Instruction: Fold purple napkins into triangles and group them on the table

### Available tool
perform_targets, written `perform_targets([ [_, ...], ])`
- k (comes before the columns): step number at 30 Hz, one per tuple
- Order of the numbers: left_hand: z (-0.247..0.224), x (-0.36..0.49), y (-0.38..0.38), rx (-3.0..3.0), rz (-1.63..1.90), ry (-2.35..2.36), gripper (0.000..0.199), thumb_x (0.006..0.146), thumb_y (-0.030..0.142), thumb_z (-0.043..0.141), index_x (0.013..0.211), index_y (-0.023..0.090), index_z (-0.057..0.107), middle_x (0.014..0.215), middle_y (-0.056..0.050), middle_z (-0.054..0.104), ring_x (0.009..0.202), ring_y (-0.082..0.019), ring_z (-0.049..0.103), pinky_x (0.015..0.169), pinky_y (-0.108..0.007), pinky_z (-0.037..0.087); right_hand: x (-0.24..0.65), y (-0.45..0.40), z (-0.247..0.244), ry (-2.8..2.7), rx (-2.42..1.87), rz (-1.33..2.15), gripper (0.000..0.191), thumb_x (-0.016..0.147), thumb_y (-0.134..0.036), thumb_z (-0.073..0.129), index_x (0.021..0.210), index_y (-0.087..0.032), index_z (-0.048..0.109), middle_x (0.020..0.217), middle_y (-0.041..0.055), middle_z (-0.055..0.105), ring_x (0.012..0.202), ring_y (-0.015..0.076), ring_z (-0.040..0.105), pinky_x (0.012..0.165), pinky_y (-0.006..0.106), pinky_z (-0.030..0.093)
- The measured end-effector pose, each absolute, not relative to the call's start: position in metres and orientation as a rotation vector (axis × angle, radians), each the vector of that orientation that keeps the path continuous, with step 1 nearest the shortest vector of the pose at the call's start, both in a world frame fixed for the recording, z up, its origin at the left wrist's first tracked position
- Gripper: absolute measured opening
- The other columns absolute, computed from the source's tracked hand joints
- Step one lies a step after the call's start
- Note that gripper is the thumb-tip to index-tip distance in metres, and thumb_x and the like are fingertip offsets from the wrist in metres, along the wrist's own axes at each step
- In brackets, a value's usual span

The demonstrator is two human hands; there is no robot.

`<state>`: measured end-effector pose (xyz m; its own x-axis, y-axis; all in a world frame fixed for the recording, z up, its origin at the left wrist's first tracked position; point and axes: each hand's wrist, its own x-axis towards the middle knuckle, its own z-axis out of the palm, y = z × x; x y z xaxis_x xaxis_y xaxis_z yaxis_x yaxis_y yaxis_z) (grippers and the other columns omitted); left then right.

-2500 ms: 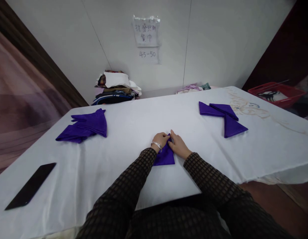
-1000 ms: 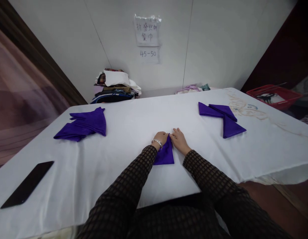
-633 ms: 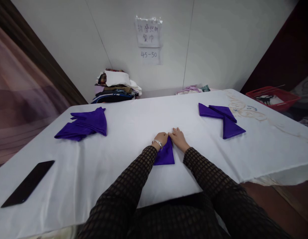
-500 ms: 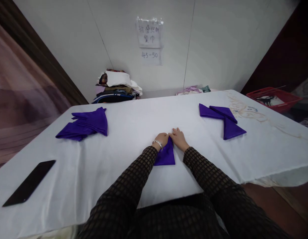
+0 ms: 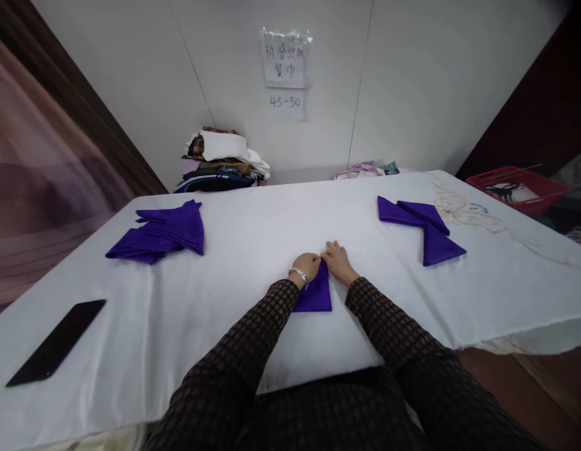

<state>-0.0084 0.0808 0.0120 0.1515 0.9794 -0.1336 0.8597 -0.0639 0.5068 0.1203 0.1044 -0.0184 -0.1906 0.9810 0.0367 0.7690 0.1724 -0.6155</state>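
A purple cloth napkin (image 5: 317,295), folded small with a straight near edge, lies flat at the middle of the table in front of me. My left hand (image 5: 307,266), with a silver bracelet at the wrist, is closed on its upper part and covers its left side. At the napkin's top corner, the thumb and forefinger of my right hand (image 5: 338,260) pinch the cloth close beside the left fingertips, while its other fingers lie on the white tablecloth. How the folds run under my hands is hidden.
Loose purple napkins (image 5: 163,233) lie in a heap at left, above a dark phone-like slab (image 5: 57,342). Folded purple napkins (image 5: 424,224) lie at right. Piled clothes (image 5: 222,160) and a red basket (image 5: 529,203) stand beyond the white-covered table (image 5: 252,228). Handwritten sheets (image 5: 286,69) hang on the wall.
The view has shifted slightly. My hands stay at the napkin's top corner with almost the same hold, and the other napkins have not moved.
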Motion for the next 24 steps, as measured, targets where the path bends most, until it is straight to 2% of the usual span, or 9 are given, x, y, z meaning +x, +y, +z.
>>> perform_targets([
  [6,0.02,-0.019,0.052,2.052,0.412,1.763,0.035,0.085,0.023,0.049,0.118,0.018,0.06,0.112,-0.009,0.064,0.104,-0.02,0.056,0.093,-0.03,0.04,0.122,0.104,-0.021,-2.056,-1.617,0.66,0.024,0.087,-0.022,0.044,0.076,-0.018,0.065,0.141,0.0089,0.043,0.138,0.0278,0.018,0.108,0.052,0.012],
  [10,0.019,-0.028,0.018,2.309,0.459,1.644,0.034,0.086,0.025,0.049,0.119,0.021,0.058,0.127,-0.007,0.056,0.117,-0.022,0.047,0.1,-0.036,0.035,0.122,0.103,-0.02,-2.068,-1.625,0.65,0.025,0.087,-0.023,0.044,0.079,-0.017,0.066,0.142,0.0098,0.042,0.138,0.0286,0.019,0.108,0.052,0.013],
  [13,0.011,-0.032,-0.002,2.417,0.393,1.545,0.038,0.088,0.03,0.048,0.125,0.021,0.053,0.14,-0.008,0.045,0.13,-0.024,0.035,0.106,-0.041,0.03,0.122,0.102,-0.018,-2.082,-1.626,0.64,0.025,0.087,-0.022,0.044,0.079,-0.017,0.067,0.142,0.0098,0.042,0.138,0.0284,0.02,0.108,0.051,0.013],
  [16,0.002,-0.034,-0.01,2.413,0.312,1.523,0.042,0.09,0.033,0.043,0.13,0.021,0.047,0.145,-0.008,0.039,0.137,-0.024,0.026,0.109,-0.044,0.025,0.121,0.101,-0.017,-2.073,-1.617,0.647,0.023,0.086,-0.022,0.045,0.081,-0.018,0.067,0.143,0.008,0.042,0.137,0.0279,0.021,0.108,0.052,0.012],
  [24,0.002,-0.033,-0.012,2.421,0.298,1.533,0.044,0.091,0.032,0.04,0.133,0.019,0.045,0.146,-0.009,0.038,0.138,-0.024,0.024,0.111,-0.045,0.023,0.121,0.101,-0.017,-2.087,-1.614,0.598,0.019,0.085,-0.021,0.047,0.08,-0.018,0.065,0.142,0.0081,0.043,0.137,0.0273,0.023,0.108,0.051,0.013],
])
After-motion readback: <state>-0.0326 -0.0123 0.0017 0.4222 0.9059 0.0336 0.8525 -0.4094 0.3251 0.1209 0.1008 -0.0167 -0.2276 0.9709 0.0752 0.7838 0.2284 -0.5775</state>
